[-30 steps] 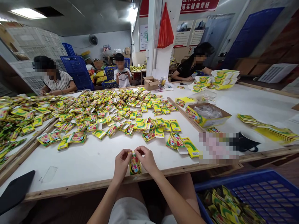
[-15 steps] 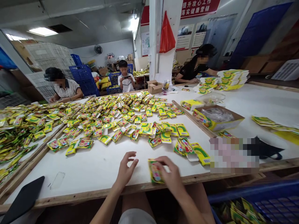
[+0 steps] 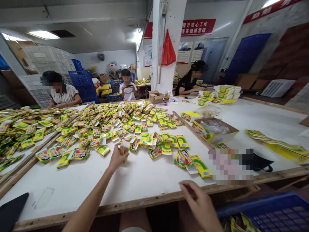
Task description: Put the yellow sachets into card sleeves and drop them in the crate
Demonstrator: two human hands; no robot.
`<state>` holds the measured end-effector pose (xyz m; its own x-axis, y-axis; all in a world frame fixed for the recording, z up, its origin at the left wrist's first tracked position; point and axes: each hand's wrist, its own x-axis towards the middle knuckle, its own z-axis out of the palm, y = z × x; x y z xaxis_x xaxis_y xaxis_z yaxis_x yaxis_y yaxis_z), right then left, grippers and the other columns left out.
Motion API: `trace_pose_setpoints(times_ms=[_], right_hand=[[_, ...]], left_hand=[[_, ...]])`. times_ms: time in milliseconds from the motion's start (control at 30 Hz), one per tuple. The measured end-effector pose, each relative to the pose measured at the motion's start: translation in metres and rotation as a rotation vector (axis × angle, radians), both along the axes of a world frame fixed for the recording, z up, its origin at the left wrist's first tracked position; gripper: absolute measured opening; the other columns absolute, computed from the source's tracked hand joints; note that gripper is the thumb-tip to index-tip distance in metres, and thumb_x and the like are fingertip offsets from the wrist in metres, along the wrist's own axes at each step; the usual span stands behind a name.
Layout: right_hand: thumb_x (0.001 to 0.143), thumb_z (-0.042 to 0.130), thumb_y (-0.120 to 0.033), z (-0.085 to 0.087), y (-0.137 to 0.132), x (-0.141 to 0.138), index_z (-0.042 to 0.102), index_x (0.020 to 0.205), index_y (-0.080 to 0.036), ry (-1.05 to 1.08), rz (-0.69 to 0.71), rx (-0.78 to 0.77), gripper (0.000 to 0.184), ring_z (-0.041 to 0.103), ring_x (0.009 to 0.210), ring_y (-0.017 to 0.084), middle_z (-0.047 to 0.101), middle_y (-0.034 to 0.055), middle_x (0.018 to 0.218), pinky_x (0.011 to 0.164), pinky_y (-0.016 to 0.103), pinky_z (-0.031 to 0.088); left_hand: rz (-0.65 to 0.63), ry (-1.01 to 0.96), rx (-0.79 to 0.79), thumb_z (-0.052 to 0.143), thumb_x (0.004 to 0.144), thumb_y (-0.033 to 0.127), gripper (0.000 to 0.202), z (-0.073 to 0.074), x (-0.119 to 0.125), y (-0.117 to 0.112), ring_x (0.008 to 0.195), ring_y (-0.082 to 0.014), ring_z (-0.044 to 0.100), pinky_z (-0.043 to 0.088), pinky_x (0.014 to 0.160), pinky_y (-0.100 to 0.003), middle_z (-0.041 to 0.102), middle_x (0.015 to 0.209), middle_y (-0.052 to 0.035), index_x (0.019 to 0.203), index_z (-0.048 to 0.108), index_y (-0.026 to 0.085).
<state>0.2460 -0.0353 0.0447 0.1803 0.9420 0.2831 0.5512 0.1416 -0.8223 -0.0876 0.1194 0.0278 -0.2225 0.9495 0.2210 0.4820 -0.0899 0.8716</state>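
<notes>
Packets (image 3: 103, 129) lie spread flat across the white desk (image 3: 135, 180), each easy to pick out. The left hand (image 3: 117, 158) pinches one packet (image 3: 125, 149) at the heap's near edge. The right hand (image 3: 199, 203), released and empty, hangs beside the blue crate (image 3: 277, 209).

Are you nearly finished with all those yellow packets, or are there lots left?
Looks done: some packets already lie in the blue crate beside the table. In hand: the left hand has its grip on one packet at the pile's near edge; the right hand is over the table edge, its grip unclear. Left: lots, a big pile covers the table.
</notes>
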Motion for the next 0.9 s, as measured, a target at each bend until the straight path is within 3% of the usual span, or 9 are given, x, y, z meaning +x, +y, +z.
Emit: trace_pose_setpoints(times_ms=[167,300,433,567,667,800,900], right_hand=[[0.081,0.056,-0.032,-0.021,0.038,-0.087,0.061,0.093,-0.021,0.31,0.241,-0.006,0.017,0.066,0.089,0.022,0.068,0.0075,0.097,0.076,0.032,0.055],[0.081,0.055,-0.025,-0.031,0.051,-0.11,0.053,0.103,-0.023,0.41,0.361,-0.056,0.022,0.067,0.079,0.018,0.065,0.0051,0.1,0.073,0.031,0.054],[0.079,0.058,-0.025,-0.035,0.052,-0.104,0.05,0.108,-0.024,0.482,0.349,-0.071,0.03,0.067,0.074,0.017,0.065,0.0029,0.093,0.069,0.029,0.053],[0.079,0.057,-0.025,-0.033,0.057,-0.099,0.058,0.091,-0.021,0.393,0.415,-0.08,0.013,0.064,0.071,0.017,0.067,0.0021,0.083,0.069,0.029,0.051],[0.079,0.056,-0.024,-0.03,0.066,-0.101,0.061,0.081,-0.019,0.315,0.419,-0.047,0.007,0.063,0.074,0.018,0.066,0.002,0.078,0.071,0.03,0.05],[0.078,0.055,-0.02,-0.026,0.072,-0.104,0.062,0.093,-0.019,0.347,0.372,0.014,0.016,0.064,0.076,0.017,0.067,0.0024,0.083,0.074,0.03,0.051],[0.08,0.055,-0.021,-0.022,0.068,-0.105,0.065,0.089,-0.02,0.3,0.431,0.04,0.014,0.063,0.08,0.017,0.067,0.0036,0.086,0.074,0.029,0.051]], left_hand=[[-0.339,-0.489,-0.074,0.066,0.077,0.031,0.056,-0.024,0.057,-0.077,0.083,-0.0194,0.067,0.052,0.075,-0.034,0.063,0.094,-0.0022,0.117,0.027,0.026],[-0.421,-0.633,-0.089,0.068,0.078,0.03,0.055,-0.024,0.082,-0.108,0.082,-0.0178,0.066,0.05,0.074,-0.031,0.065,0.095,-0.0016,0.114,0.026,0.028],[-0.42,-0.645,-0.095,0.067,0.079,0.032,0.039,-0.023,0.083,-0.111,0.079,-0.0166,0.065,0.049,0.071,-0.027,0.065,0.089,-0.0014,0.106,0.041,0.024],[-0.434,-0.588,-0.096,0.067,0.078,0.033,0.023,-0.026,0.077,-0.106,0.078,-0.0171,0.063,0.049,0.071,-0.027,0.064,0.082,-0.0019,0.091,0.055,0.019],[-0.406,-0.54,-0.058,0.067,0.078,0.032,0.021,-0.026,0.076,-0.103,0.082,-0.0179,0.062,0.049,0.075,-0.028,0.065,0.087,-0.0039,0.09,0.059,0.017],[-0.376,-0.588,-0.008,0.069,0.076,0.029,0.035,-0.023,0.078,-0.1,0.086,-0.0183,0.063,0.05,0.079,-0.031,0.067,0.095,-0.0046,0.107,0.055,0.021],[-0.361,-0.494,-0.031,0.067,0.077,0.033,0.024,-0.019,0.076,-0.102,0.085,-0.0195,0.063,0.049,0.078,-0.031,0.068,0.091,-0.0064,0.095,0.062,0.018]])
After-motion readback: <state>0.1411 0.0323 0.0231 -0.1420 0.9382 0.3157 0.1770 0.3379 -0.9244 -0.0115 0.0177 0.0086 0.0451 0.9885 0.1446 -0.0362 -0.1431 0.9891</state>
